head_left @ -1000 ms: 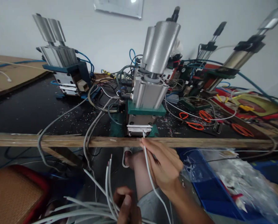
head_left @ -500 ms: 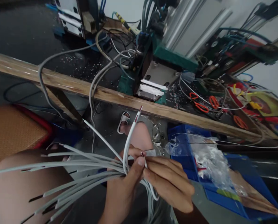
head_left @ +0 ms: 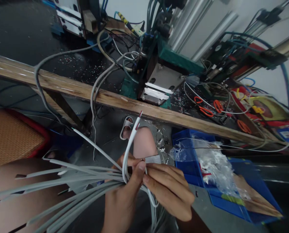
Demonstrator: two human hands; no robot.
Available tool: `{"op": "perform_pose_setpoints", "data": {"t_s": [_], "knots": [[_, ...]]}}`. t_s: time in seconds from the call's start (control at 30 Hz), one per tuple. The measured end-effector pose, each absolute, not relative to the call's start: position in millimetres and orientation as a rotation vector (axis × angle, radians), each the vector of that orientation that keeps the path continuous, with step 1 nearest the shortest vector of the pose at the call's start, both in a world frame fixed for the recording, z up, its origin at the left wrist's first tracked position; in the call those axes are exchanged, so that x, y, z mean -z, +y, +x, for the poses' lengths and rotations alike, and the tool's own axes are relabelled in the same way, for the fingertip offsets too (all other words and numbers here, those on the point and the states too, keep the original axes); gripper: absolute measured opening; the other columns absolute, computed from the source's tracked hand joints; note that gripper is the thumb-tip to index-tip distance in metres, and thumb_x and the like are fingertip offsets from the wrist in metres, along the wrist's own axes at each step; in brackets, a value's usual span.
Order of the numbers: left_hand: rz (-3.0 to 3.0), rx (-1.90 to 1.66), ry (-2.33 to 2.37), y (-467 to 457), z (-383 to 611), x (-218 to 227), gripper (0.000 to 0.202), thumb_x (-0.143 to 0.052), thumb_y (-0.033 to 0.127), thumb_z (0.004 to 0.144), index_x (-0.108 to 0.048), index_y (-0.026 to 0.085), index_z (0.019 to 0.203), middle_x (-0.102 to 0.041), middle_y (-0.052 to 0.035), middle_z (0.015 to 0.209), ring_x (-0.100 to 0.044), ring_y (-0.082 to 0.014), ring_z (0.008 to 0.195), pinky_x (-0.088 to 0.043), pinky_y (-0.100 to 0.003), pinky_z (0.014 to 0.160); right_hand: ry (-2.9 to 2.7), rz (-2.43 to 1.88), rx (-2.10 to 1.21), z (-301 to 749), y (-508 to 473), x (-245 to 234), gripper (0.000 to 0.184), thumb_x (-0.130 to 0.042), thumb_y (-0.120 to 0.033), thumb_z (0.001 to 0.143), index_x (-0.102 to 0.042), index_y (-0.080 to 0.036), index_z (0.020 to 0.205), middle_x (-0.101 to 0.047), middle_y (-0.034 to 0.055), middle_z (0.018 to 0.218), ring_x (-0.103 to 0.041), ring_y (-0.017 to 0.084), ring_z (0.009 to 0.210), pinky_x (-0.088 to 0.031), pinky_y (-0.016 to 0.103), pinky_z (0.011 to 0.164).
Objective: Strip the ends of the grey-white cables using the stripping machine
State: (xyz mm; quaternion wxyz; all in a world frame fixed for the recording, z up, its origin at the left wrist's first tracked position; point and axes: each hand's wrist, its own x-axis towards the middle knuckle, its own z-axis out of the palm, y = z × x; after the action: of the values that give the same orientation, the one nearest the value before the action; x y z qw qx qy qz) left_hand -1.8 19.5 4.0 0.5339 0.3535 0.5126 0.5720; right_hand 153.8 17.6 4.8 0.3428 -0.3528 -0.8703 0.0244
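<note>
A bundle of grey-white sheathed cables [head_left: 86,178] runs through my left hand [head_left: 125,197], whose fingers are closed round it. Their loose ends fan out to the left over my leg, some showing dark inner wires. A couple of cables [head_left: 128,145] bend upward from the grip, with reddish wire at their stripped tips. My right hand [head_left: 168,187] is pressed against the left thumb, its fingers pinched on a cable end. A small dark tip shows between the thumb and fingers; the rest of that end is hidden. Below both hands, more cable hangs in a loop.
Across the front runs a bench with a wooden edge [head_left: 115,98]. On it stand a green press machine [head_left: 164,77], scattered wire bits and orange-handled scissors [head_left: 206,111]. Blue bins [head_left: 217,197] with plastic bags sit at right, a woven-seat chair [head_left: 16,140] at left.
The view has shifted slightly. Both hands stay together on the cables and sit a little further left in the picture. The dark tip between the fingers shows less than before.
</note>
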Motion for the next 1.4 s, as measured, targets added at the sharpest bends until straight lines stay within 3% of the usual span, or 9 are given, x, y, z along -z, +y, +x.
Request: {"op": "perform_pose_setpoints", "data": {"t_s": [0.17,0.27,0.4,0.5,0.6,0.73,0.87,1.17,1.4], "knots": [[0.764,-1.389,1.189,24.3,-0.5,-2.2,0.011,-0.077,0.029,0.08,-0.075,0.021,0.073,-0.068,-0.0037,0.074,-0.064,-0.0155,0.069,-0.052,-0.023,0.068,-2.112,-0.811,-0.277,144.4,28.4,-9.6,0.039,-0.056,-0.008,0.099,-0.061,-0.017,0.136,-0.073,0.0069,0.114,-0.07,0.021,0.107,-0.066,0.036,0.082],[0.524,-1.366,1.06,26.8,4.4,2.1,0.02,-0.078,0.038,0.081,-0.071,0.02,0.078,-0.06,-0.0004,0.071,-0.051,-0.0093,0.056,-0.044,-0.019,0.053,-1.941,-0.855,-0.276,157.0,31.8,-12.6,0.034,-0.058,-0.008,0.098,-0.068,-0.02,0.127,-0.075,0.0047,0.108,-0.073,0.018,0.096,-0.065,0.033,0.074],[0.283,-1.385,0.934,33.7,6.3,6.1,0.019,-0.079,0.035,0.082,-0.068,0.019,0.082,-0.035,0.0072,0.057,-0.031,-0.0041,0.047,-0.03,-0.015,0.046,-1.889,-1.215,0.153,220.5,32.5,-7.2,0.037,-0.067,-0.001,0.089,-0.073,-0.027,0.115,-0.076,0.0002,0.099,-0.073,0.015,0.087,-0.061,0.027,0.074],[0.268,-1.372,0.878,40.1,7.4,9.4,0.019,-0.07,0.032,0.088,-0.066,0.016,0.08,-0.043,0.0053,0.062,-0.034,-0.0033,0.044,-0.032,-0.018,0.046,-1.924,-1.511,0.225,284.0,28.3,10.3,0.02,-0.065,-0.009,0.092,-0.074,-0.018,0.108,-0.076,0.0068,0.098,-0.073,0.019,0.087,-0.06,0.03,0.078],[0.245,-1.349,0.818,43.1,10.5,12.9,0.022,-0.06,0.029,0.093,-0.066,0.013,0.078,-0.039,0.0059,0.057,-0.027,-0.0031,0.039,-0.03,-0.019,0.043,-2.011,-1.8,0.142,324.2,18.2,29.4,0.028,-0.06,-0.013,0.092,-0.073,-0.018,0.116,-0.075,0.0087,0.093,-0.073,0.021,0.079,-0.059,0.029,0.07],[0.27,-1.341,0.801,42.4,15.6,15.5,0.023,-0.06,0.028,0.093,-0.066,0.013,0.078,-0.038,0.0056,0.056,-0.029,-0.0034,0.039,-0.032,-0.019,0.043,-2.033,-1.865,0.002,311.5,-0.9,36.2,0.04,-0.044,-0.014,0.096,-0.063,-0.016,0.131,-0.069,0.0136,0.116,-0.069,0.022,0.104,-0.058,0.036,0.089],[0.325,-1.378,0.777,44.3,20.6,20.4,0.024,-0.062,0.032,0.093,-0.068,0.013,0.08,-0.039,0.0056,0.055,-0.03,-0.0037,0.038,-0.033,-0.019,0.043,-2.253,-1.423,-0.42,266.6,-17.5,39.2,0.03,-0.041,-0.019,0.102,-0.07,-0.019,0.112,-0.068,0.0087,0.118,-0.062,0.018,0.115,-0.052,0.036,0.103],[0.272,-1.349,0.755,44.0,28.6,38.5,0.026,-0.081,0.036,0.074,-0.073,0.016,0.089,-0.06,0.0005,0.072,-0.059,-0.0122,0.058,-0.05,-0.025,0.062,-2.206,-1.336,-0.596,274.7,-73.7,79.0,0.025,-0.046,-0.016,0.103,-0.07,-0.016,0.096,-0.073,0.0081,0.086,-0.072,0.018,0.077,-0.059,0.025,0.07],[0.416,-1.343,0.769,38.5,47.8,27.5,0.025,-0.075,0.037,0.075,-0.072,0.019,0.092,-0.068,-0.0046,0.083,-0.067,-0.0207,0.077,-0.051,-0.04,0.088,-2.068,-1.272,-0.561,255.5,-11.5,61.0,0.028,-0.05,-0.039,0.103,-0.07,-0.024,0.115,-0.074,0.006,0.11,-0.073,0.021,0.1,-0.061,0.023,0.083]]}}
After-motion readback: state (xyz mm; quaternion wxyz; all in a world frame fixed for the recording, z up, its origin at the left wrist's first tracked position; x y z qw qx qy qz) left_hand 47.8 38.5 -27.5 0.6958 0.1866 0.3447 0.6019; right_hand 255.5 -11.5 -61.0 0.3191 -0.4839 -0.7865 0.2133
